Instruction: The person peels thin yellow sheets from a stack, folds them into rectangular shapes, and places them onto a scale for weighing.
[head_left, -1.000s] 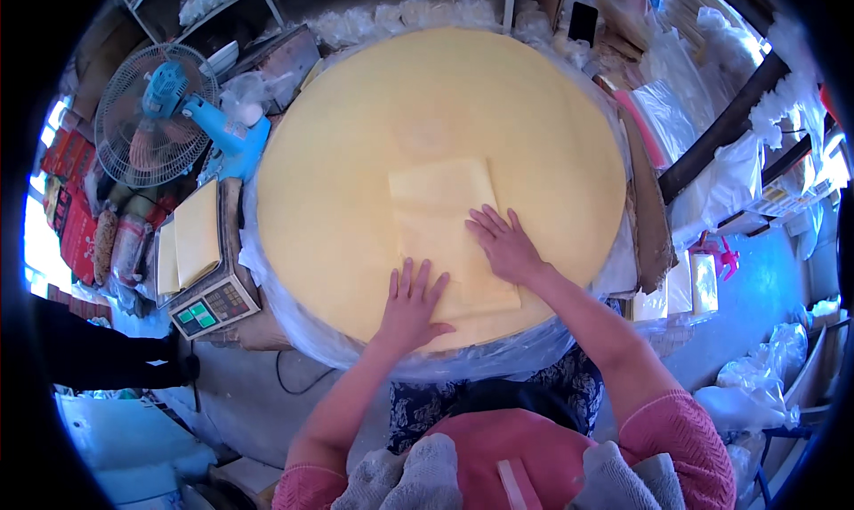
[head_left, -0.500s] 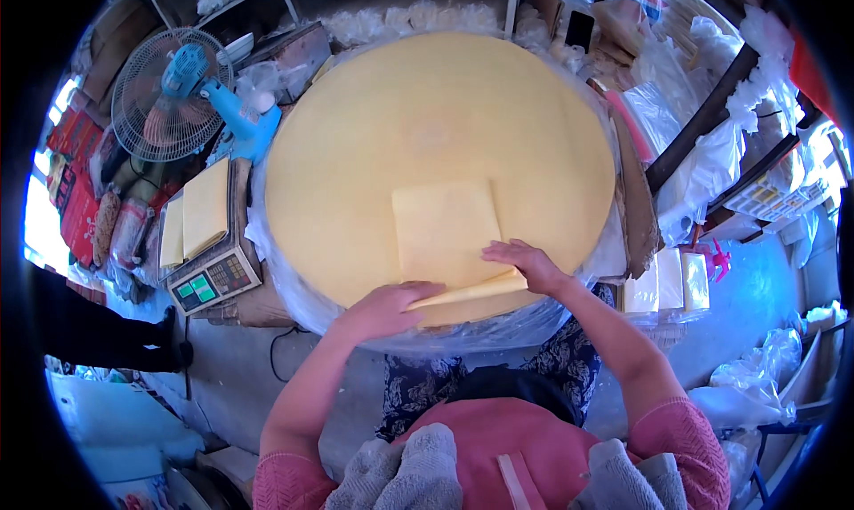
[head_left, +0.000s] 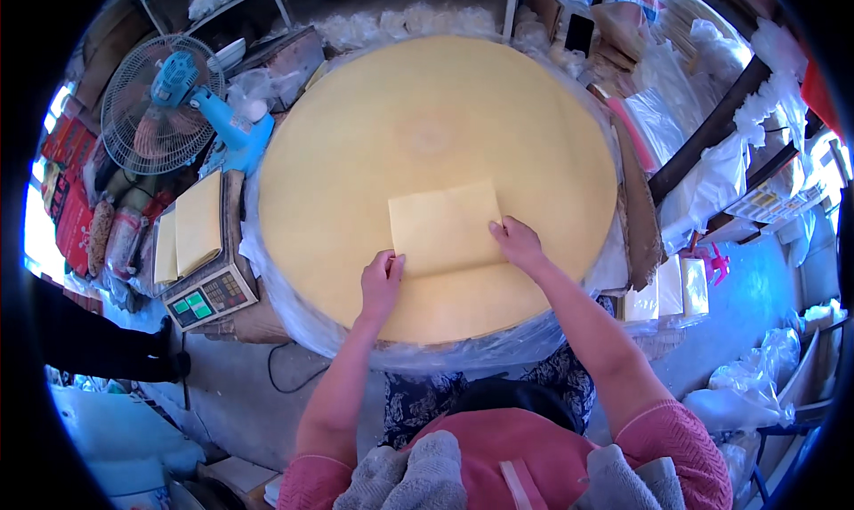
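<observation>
Folded yellow sheet [head_left: 443, 224] lies on the near half of a broad, round, pale-yellow surface [head_left: 356, 128], right of the left hand [head_left: 382, 286] and left of the right hand [head_left: 519, 245], so the whole piece sits between the two grips. Left hand: thumb and fingers drawn together at the sheet's lower left corner, a small pinch; the rest of the hand lies nearer the wearer. Right hand: thumb and forefinger closed at the right edge, somewhat farther from the wearer than the left grip; other fingers curled in. Both hands grasping the sheet by its sides; the undersides of the fingers hidden. Sheet roughly rectangular, wider than deep. Long axis runs left to right, turned slightly, right end farther from the wearer. Far edge straight and crisp; near edge marked by a soft shadow, facing the wearer. Colour close to that of the round surface under it. Clear plastic [head_left: 307, 321] bunched around the near rim. Off to the left, a scale [head_left: 216, 298] bearing folded yellow pieces [head_left: 197, 224]; beyond it, a blue fan [head_left: 174, 79].
</observation>
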A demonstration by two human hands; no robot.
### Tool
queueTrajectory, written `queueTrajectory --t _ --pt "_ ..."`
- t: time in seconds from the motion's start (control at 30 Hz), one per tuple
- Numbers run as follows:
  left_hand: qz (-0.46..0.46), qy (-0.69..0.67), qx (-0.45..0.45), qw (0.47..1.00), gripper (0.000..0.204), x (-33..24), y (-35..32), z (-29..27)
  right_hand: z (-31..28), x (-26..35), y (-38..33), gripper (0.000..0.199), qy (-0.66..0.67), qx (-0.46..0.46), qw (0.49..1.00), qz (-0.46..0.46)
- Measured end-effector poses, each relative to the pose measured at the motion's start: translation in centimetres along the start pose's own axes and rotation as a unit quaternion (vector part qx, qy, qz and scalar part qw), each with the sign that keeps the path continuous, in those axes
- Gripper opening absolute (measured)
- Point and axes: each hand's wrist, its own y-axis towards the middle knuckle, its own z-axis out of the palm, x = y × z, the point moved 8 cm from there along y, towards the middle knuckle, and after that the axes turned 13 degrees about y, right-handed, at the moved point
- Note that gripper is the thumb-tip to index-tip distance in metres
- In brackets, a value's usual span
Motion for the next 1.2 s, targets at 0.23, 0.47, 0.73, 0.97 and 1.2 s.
queueTrajectory --t 0.23,0.47,0.73,0.97,1.2 --pt "0.026 0.3 -0.02 0.953 0.045 -3.3 2.8 0.2 0.0 -0.4 0.4 0.045 -0.037 -0.014 0.998 0.039" --pt "0.156 0.394 -0.043 0.905 0.066 -7.6 6.6 4.6 -0.7 1.3 1.2 0.042 0.001 0.007 0.999 0.054" --pt "0.151 0.394 -0.034 0.906 0.067 -5.2 7.0 6.9 3.8 5.9 2.3 0.064 -0.238 -0.007 0.924 -0.299" --pt "0.143 0.381 -0.025 0.913 0.067 -5.9 5.7 5.6 4.6 6.0 1.8 0.06 -0.273 0.004 0.913 -0.304" --pt "0.107 0.406 -0.003 0.908 0.066 -6.5 2.6 5.9 3.4 7.1 3.4 0.077 -0.261 0.114 0.933 -0.221"
